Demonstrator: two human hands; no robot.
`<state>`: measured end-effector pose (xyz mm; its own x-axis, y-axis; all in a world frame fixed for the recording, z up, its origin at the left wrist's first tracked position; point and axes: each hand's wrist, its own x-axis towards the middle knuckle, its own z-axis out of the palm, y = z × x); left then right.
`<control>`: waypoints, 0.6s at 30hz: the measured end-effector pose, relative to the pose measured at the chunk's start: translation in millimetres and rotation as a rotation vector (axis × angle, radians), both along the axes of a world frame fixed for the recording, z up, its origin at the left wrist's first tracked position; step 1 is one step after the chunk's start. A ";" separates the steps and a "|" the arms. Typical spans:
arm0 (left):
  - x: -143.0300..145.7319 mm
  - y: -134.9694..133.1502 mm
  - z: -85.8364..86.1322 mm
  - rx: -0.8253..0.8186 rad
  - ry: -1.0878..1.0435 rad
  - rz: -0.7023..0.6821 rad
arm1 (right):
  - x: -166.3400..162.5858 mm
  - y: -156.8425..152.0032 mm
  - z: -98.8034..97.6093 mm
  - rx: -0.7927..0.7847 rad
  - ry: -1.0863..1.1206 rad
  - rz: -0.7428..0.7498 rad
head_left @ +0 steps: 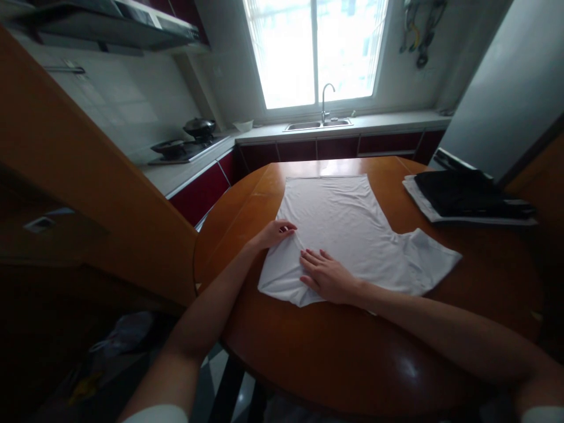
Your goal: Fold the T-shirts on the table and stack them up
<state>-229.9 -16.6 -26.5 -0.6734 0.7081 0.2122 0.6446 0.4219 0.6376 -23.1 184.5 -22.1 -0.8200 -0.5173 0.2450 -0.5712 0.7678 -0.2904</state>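
Observation:
A white T-shirt (pixel 339 214) lies spread on the wooden table, its hem toward the window and one sleeve sticking out to the right. The left side of the shirt is turned inward near my hands. My left hand (pixel 277 233) pinches the fabric at that left side, thumb and fingers closed on it. Flat on the shirt rests my right hand (pixel 328 275), fingers stretched out toward the left, beside the folded edge. Part of the collar area is hidden under my right hand and forearm.
The oval wooden table (pixel 282 346) carries a pile of folded dark and white clothes (pixel 462 194) at its right. Beyond it are a counter with a sink (pixel 319 124), a stove with pans (pixel 170 150), and a fridge (pixel 497 76). An orange-brown panel (pixel 101 176) stands at the left.

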 end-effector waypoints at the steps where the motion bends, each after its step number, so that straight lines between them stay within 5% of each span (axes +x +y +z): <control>1: 0.3 0.2 0.1 -0.001 0.001 -0.001 | 0.3 0.3 -0.5 0.009 -0.009 0.004; 18: 3.4 5.4 -1.2 -0.017 0.112 0.071 | 1.7 -0.5 -1.0 0.014 -0.004 -0.007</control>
